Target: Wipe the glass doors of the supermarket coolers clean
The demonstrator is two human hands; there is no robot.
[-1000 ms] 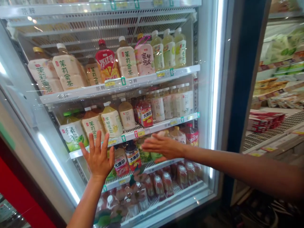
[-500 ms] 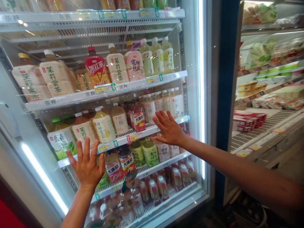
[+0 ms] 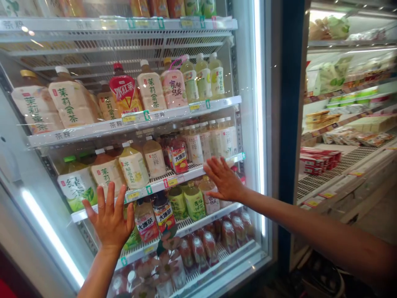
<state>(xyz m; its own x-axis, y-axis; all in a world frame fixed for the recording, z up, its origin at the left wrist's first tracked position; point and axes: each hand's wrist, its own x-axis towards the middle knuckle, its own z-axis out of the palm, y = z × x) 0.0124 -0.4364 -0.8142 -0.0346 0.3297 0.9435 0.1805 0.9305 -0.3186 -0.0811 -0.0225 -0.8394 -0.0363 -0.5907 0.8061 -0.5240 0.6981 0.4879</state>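
My left hand [image 3: 112, 219] is raised with its fingers spread, palm toward a drinks fridge [image 3: 249, 124]. Behind its fingertips stand a green-capped tea bottle [image 3: 76, 186] and a white-labelled tea bottle [image 3: 107, 174]. My right hand [image 3: 225, 180] is also open and empty, with its fingers stretched toward the right side of the shelves. Beyond it are pink-labelled bottles [image 3: 209, 194] and a row of pale-labelled bottles [image 3: 194, 145]. Reflections lie across the bottles, as on glass. I cannot tell whether either palm touches it.
Upper shelves hold large bottles, among them a red iced tea bottle [image 3: 125, 92]. Shrink-wrapped bottles [image 3: 208, 246] fill the bottom shelf. To the right, past a dark post [image 3: 290, 103], an open chiller [image 3: 353, 159] holds packaged food, including red boxes [image 3: 319, 159].
My right hand has shifted slightly down and to the right against the shelves. The left hand stays nearly in place, and the whole view has drifted a little.
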